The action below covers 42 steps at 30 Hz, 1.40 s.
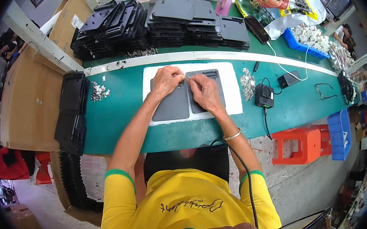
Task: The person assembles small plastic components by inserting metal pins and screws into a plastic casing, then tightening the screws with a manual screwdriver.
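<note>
Two flat dark grey plastic panels, a left one [169, 105] and a right one [216, 85], lie side by side on a white cloth pad [236, 96]. My left hand [167, 80] is over the top of the left panel, thumb and fingers pinched together. Across the top of the right panel reaches my right hand [205, 93], its thumb and forefinger closed close to the left fingertips. Whatever is between the fingers is too small to make out. Small silvery parts form a left pile [99, 91] and a right pile [247, 84] beside the pad.
Stacked black plastic panels [170, 11] stand behind a white rail [213, 55]. More panels [71, 98] line the left edge. To the right are a black powered box [264, 95], an adapter [288, 79], glasses [324, 91], a phone [257, 29] and a blue tray [299, 45] of white parts.
</note>
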Each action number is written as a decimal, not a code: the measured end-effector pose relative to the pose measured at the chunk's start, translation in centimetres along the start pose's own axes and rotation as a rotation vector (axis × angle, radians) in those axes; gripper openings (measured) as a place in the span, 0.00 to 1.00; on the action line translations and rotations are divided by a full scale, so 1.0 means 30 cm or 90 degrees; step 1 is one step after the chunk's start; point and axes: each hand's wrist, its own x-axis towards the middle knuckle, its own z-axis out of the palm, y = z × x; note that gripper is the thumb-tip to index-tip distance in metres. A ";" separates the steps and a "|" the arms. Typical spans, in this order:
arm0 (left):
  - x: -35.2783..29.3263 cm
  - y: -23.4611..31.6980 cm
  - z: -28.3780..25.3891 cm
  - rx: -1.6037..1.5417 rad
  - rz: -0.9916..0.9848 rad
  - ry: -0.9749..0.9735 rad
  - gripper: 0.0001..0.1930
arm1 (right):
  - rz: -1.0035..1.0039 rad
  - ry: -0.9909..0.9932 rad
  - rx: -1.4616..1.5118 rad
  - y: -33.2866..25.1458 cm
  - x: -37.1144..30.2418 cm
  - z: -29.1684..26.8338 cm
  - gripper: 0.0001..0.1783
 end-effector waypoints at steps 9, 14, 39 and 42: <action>-0.097 -0.020 -0.093 0.012 0.230 0.270 0.12 | 0.078 0.207 -0.044 0.066 -0.072 -0.200 0.06; -0.215 -0.099 -0.145 -0.005 0.138 0.330 0.12 | 0.111 0.192 -0.289 0.200 -0.102 -0.378 0.07; -0.245 -0.179 -0.096 -0.080 0.100 0.317 0.12 | 0.225 -0.050 -0.565 0.359 0.176 -0.418 0.09; -0.243 -0.179 -0.091 -0.063 0.111 0.310 0.12 | 0.232 -0.027 -0.558 0.339 0.163 -0.414 0.08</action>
